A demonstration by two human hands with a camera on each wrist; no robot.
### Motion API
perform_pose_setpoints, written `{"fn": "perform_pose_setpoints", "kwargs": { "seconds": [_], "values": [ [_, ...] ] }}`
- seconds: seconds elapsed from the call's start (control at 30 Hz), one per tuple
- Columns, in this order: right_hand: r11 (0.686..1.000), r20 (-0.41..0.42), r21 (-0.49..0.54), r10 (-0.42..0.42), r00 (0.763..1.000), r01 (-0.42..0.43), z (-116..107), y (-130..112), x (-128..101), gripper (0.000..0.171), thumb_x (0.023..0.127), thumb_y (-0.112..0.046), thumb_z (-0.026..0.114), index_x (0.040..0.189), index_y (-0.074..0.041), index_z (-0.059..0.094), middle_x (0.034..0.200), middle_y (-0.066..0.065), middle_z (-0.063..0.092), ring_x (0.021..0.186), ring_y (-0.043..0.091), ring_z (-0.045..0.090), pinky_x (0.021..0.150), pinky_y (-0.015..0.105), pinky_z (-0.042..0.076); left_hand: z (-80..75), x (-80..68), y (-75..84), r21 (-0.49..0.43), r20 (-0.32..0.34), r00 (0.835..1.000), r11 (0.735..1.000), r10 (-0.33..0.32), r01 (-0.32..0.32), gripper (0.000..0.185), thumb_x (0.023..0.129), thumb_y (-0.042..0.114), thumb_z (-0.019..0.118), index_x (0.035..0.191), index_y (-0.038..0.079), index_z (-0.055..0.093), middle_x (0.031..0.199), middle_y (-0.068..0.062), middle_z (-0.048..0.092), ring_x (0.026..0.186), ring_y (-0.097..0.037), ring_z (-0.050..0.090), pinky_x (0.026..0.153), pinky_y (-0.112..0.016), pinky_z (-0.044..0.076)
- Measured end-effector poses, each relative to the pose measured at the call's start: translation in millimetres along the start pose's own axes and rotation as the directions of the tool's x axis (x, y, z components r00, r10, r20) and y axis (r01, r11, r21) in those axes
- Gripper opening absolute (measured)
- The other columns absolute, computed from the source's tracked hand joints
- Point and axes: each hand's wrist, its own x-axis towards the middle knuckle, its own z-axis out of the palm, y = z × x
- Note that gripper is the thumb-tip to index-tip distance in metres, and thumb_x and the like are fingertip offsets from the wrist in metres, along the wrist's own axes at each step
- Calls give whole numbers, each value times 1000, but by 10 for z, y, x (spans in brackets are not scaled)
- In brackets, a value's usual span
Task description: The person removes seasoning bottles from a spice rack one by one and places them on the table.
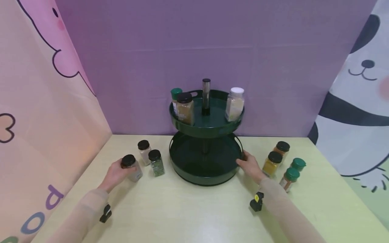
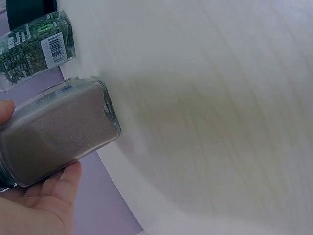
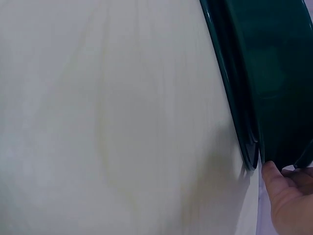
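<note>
Head view: left hand (image 1: 117, 173) is wrapping its fingers round a black-capped jar (image 1: 131, 167) near the worktop's left edge; right hand (image 1: 250, 165) is steadying the green rack (image 1: 205, 175), fingers probably hooked on its rim; lifting the jar upright should be clearing its neighbours

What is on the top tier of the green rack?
On the top tier stand a black-lidded brown jar, a green-lidded jar partly hidden behind it, and a white-lidded jar. The green-lidded jar's contents cannot be seen.
</note>
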Motion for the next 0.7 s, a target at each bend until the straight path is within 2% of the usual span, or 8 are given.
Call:
{"fn": "perform_pose_setpoints", "kwargs": {
  "seconds": [0.27,0.47,0.7],
  "values": [
    [1000,15,-3,7,1000,-7,-9,-8,-5,64,93,-15,44,144,6,11,144,29,25,133,38,28,109,48,28,14,2,-24,-36,29,999,999,-26,27,60,84,26,63,128,-9,41,125,-33,48,113,-44,49,95,-53,41],
    [1000,23,-5,14,1000,-14,-19,6,9,64,94,-16,44,144,5,10,145,29,24,134,38,27,109,48,27,26,-8,-19,-59,21,999,997,-40,41,58,84,24,63,126,-10,42,122,-33,51,110,-41,51,93,-51,43],
    [1000,3,-22,14,1000,-14,-15,-3,20,64,93,-16,45,144,5,13,144,29,27,133,38,29,108,47,29,22,-43,-23,-74,3,1000,997,-27,27,53,84,23,63,122,-10,45,116,-31,55,105,-38,54,89,-48,45]
  ]
}}
